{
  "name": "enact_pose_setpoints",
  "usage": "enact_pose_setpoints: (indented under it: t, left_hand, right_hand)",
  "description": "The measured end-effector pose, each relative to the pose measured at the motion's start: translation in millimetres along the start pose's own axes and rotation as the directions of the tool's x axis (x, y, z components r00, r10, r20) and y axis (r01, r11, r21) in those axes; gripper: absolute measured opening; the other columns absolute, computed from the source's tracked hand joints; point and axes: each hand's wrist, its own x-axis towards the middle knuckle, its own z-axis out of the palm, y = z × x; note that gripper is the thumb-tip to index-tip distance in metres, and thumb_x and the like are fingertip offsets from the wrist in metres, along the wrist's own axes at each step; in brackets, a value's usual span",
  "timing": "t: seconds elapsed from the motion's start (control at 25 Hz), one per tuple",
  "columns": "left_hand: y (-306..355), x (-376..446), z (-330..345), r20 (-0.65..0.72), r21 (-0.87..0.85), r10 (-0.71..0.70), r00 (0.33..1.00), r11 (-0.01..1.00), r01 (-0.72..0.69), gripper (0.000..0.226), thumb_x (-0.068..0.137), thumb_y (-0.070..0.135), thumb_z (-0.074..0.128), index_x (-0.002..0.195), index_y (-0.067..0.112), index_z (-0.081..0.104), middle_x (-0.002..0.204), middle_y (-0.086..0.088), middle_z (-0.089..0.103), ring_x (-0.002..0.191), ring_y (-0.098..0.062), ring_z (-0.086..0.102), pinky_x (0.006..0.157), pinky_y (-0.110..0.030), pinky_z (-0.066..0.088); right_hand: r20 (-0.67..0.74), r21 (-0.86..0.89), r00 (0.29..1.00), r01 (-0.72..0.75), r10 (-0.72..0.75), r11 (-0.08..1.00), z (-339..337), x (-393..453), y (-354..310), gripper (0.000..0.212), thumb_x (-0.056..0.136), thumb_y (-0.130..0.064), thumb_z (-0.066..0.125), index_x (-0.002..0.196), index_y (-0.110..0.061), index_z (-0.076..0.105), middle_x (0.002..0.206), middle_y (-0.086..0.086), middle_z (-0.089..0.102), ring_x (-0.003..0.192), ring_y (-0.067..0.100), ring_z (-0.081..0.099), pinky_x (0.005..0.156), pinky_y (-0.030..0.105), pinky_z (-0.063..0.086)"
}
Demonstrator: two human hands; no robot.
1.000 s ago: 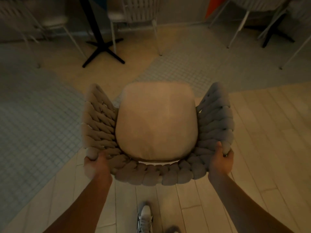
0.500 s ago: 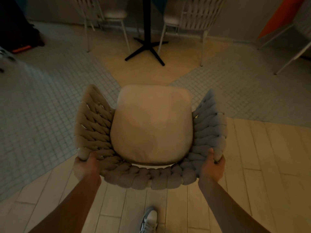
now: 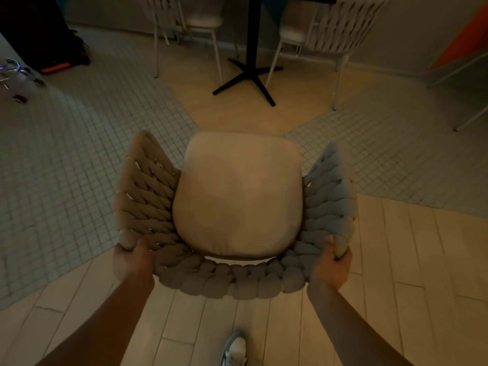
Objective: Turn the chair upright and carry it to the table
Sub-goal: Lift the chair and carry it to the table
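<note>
The chair is upright and seen from above: a beige seat cushion ringed by thick woven grey rope arms and back. My left hand grips the rear left corner of its woven back. At the rear right corner my right hand holds on the same way. The chair's legs are hidden beneath the seat. Straight ahead stands the table, of which only a black post and cross-shaped foot show.
Two white woven chairs flank the table, the left chair and the right chair. More white chair legs stand at far right. Dark bags lie at far left. My shoe is on the plank floor.
The table base and its two chairs have shifted toward the centre of view and grown nearer. Both hands keep the same grip on the chair.
</note>
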Motion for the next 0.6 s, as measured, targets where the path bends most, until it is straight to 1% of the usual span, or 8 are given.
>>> enact_pose_setpoints:
  t: [0.16, 0.2, 0.32, 0.52, 0.6]
  left_hand:
    - [12, 12, 16, 0.019, 0.020, 0.010, 1.000, 1.000, -0.011, 0.038, 0.078, 0.030, 0.062, 0.107, 0.006, 0.060, 0.108, -0.023, 0.066, 0.097, -0.041, 0.064, 0.081, -0.056, 0.054]
    - [15, 14, 20, 0.021, 0.016, 0.009, 1.000, 1.000, -0.009, 0.039, 0.078, 0.031, 0.062, 0.108, 0.006, 0.060, 0.108, -0.023, 0.066, 0.097, -0.041, 0.064, 0.081, -0.055, 0.054]
    - [32, 27, 37, 0.020, -0.017, 0.013, 1.000, 1.000, -0.012, 0.036, 0.081, 0.029, 0.061, 0.110, 0.007, 0.059, 0.108, -0.021, 0.065, 0.096, -0.038, 0.063, 0.076, -0.046, 0.053]
    - [60, 53, 66, 0.012, 0.013, 0.027, 1.000, 1.000, -0.028, 0.036, 0.082, 0.025, 0.062, 0.109, 0.003, 0.060, 0.108, -0.023, 0.065, 0.096, -0.039, 0.063, 0.070, -0.041, 0.047]
    - [73, 62, 80, 0.012, 0.043, 0.030, 0.999, 0.999, -0.030, 0.036, 0.083, 0.028, 0.061, 0.111, 0.005, 0.060, 0.106, -0.022, 0.066, 0.095, -0.040, 0.063, 0.069, -0.042, 0.047]
  right_hand:
    - [0.021, -0.014, 1.000, 0.001, -0.001, 1.000, 22, 13, -12, 0.049, 0.093, -0.040, 0.057, 0.137, -0.018, 0.051, 0.131, 0.012, 0.060, 0.118, 0.032, 0.057, 0.097, 0.052, 0.049]
    - [0.021, -0.012, 1.000, 0.000, 0.000, 1.000, 27, 14, -16, 0.049, 0.094, -0.039, 0.057, 0.137, -0.017, 0.050, 0.131, 0.012, 0.060, 0.118, 0.033, 0.057, 0.097, 0.051, 0.049]
    - [0.003, -0.018, 1.000, 0.014, -0.014, 1.000, 51, 24, -27, 0.050, 0.094, -0.038, 0.057, 0.138, -0.015, 0.050, 0.131, 0.013, 0.061, 0.118, 0.033, 0.057, 0.097, 0.048, 0.049]
    - [0.002, -0.044, 1.000, 0.014, -0.014, 0.999, 92, 38, -41, 0.050, 0.094, -0.040, 0.056, 0.139, -0.017, 0.049, 0.133, 0.014, 0.059, 0.120, 0.035, 0.056, 0.097, 0.053, 0.048]
    - [-0.008, -0.054, 1.000, 0.011, -0.012, 0.998, 110, 47, -49, 0.049, 0.094, -0.040, 0.056, 0.137, -0.017, 0.051, 0.131, 0.014, 0.060, 0.118, 0.035, 0.056, 0.096, 0.053, 0.049]
